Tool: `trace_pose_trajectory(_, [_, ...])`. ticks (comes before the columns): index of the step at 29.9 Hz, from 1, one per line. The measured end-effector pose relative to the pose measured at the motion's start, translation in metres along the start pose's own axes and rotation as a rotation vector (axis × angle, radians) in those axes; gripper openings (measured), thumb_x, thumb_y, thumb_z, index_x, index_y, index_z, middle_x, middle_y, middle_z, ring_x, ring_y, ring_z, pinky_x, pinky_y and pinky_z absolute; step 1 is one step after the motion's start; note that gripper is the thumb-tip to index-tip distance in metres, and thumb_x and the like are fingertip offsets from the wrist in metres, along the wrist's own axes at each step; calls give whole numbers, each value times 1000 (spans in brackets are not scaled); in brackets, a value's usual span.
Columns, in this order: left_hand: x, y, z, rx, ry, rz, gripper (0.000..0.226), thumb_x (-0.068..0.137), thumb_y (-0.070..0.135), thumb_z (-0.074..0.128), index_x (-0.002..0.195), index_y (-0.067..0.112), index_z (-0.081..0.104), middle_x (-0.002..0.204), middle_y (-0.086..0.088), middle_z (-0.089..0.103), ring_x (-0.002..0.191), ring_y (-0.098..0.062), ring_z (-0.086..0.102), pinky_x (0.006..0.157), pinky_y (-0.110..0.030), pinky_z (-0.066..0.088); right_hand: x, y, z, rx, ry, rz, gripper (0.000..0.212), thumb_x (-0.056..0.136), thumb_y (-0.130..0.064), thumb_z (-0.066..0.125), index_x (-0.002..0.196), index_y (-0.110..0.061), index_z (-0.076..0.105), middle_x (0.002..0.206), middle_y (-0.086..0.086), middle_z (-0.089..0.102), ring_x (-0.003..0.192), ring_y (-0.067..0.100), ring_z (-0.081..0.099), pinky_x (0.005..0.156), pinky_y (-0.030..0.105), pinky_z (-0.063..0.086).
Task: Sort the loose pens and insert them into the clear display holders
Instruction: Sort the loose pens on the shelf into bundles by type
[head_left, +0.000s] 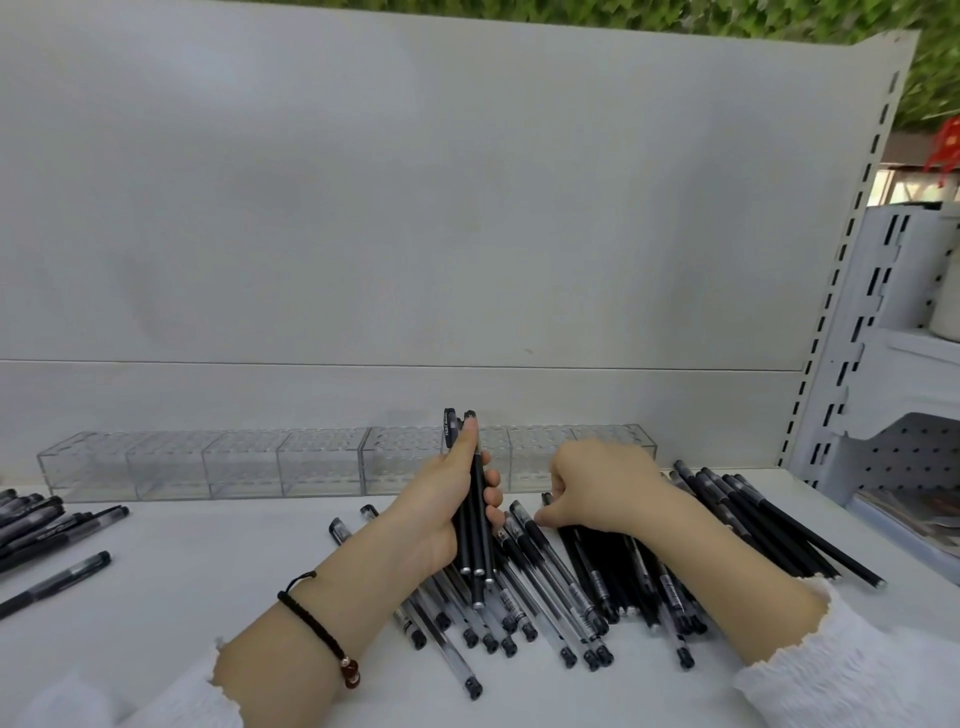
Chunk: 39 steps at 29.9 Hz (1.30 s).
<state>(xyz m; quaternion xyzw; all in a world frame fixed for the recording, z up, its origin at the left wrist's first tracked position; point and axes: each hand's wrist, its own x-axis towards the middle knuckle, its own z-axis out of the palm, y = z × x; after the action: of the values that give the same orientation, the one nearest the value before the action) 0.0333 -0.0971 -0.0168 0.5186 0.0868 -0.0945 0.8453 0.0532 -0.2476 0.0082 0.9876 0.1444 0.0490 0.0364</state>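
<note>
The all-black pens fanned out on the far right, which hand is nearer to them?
Right. The right hand sits over the middle pile, just left of the all-black pens; the left hand is farther left, gripping a bundle of black pens.

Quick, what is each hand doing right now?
Left hand: grips a bundle of matte black pens.
Right hand: fingers curled over the loose pile of black and clear pens; grip cannot be told.

Bare white shelf surface (218, 561) lies open to you between the small cluster of black pens (36, 519) at the left edge and the wide heap of black and clear-barrelled pens (587, 582) centre-right. Clear plastic display holders (239, 462) line the back; your left hand (439, 514) with its upright bundle of matte black pens (477, 535) stands before their middle. A flat white back panel (415, 218) closes the rear.
</note>
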Motion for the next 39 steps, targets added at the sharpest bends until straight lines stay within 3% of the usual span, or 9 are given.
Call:
trace_pose_trajectory(4, [0, -2, 1, 26, -15, -2, 37, 88, 46, 62, 84, 12, 48, 56, -2, 49, 41, -13, 42, 37, -19, 39, 1, -8, -1, -103, -8, 16, 41, 84, -45, 62, 63, -19, 38, 65, -5, 43, 73, 22, 50, 64, 27, 35])
trace_pose_trajectory(8, [0, -2, 0, 30, -16, 1, 35, 87, 41, 66, 86, 10, 49, 56, -2, 49, 41, -13, 43, 37, -20, 39, 3, -10, 2, -31, -47, 21, 31, 81, -37, 63, 65, -16, 47, 66, -4, 49, 71, 23, 53, 65, 27, 38])
trace_pose_trajectory(12, [0, -1, 1, 28, -12, 3, 33, 90, 39, 64, 88, 10, 48, 57, -3, 49, 41, -13, 44, 37, -19, 39, 4, 0, 0, 267, -71, 51, 27, 77, -42, 67, 78, -16, 71, 70, -5, 64, 71, 16, 61, 65, 27, 46])
trace_pose_trajectory(16, [0, -1, 1, 48, -5, 14, 33, 91, 39, 63, 87, 9, 49, 61, -5, 51, 44, -14, 49, 40, -21, 43, 4, 9, -4, 589, -77, -7, 27, 79, -36, 72, 60, -18, 65, 51, -7, 62, 47, 8, 51, 53, 21, 42])
trace_pose_trajectory(25, [-7, -4, 6, 34, -136, -43, 37, 95, 39, 55, 111, 7, 46, 93, -23, 73, 81, -31, 74, 66, -41, 62, 6, 16, -9, 1246, -1, -83, 15, 84, -26, 73, 75, -15, 68, 65, -1, 70, 40, 6, 41, 37, 16, 28])
trace_pose_trajectory(29, [-8, -7, 8, 48, -187, -121, 41, 91, 45, 59, 97, 5, 51, 76, -15, 70, 63, -27, 70, 57, -35, 59, 8, 17, -6, 1188, 20, -95, 18, 83, -30, 74, 78, -13, 69, 65, -1, 69, 41, 6, 40, 38, 15, 30])
trace_pose_trajectory(32, [-5, -7, 5, 40, -168, -156, 41, 89, 46, 62, 90, 7, 51, 59, -5, 52, 44, -17, 50, 46, -26, 52, 7, 23, -7, 1070, -27, -107, 25, 83, -40, 72, 76, -16, 71, 68, -2, 71, 44, 6, 42, 39, 15, 32])
trace_pose_trajectory(37, [-1, -6, 2, -33, -124, -139, 37, 87, 43, 65, 79, 13, 45, 57, -1, 45, 38, -11, 41, 36, -19, 41, 7, 39, -3, 584, -52, -59, 29, 80, -40, 73, 74, -12, 73, 71, 2, 72, 58, 10, 54, 61, 30, 48])
trace_pose_trajectory(39, [0, -7, 2, -33, -128, -129, 37, 87, 43, 65, 78, 13, 46, 57, -1, 46, 38, -11, 40, 36, -19, 40, 7, 40, -2, 545, -87, -58, 28, 80, -39, 73, 74, -11, 74, 69, 1, 71, 55, 8, 52, 60, 26, 47])
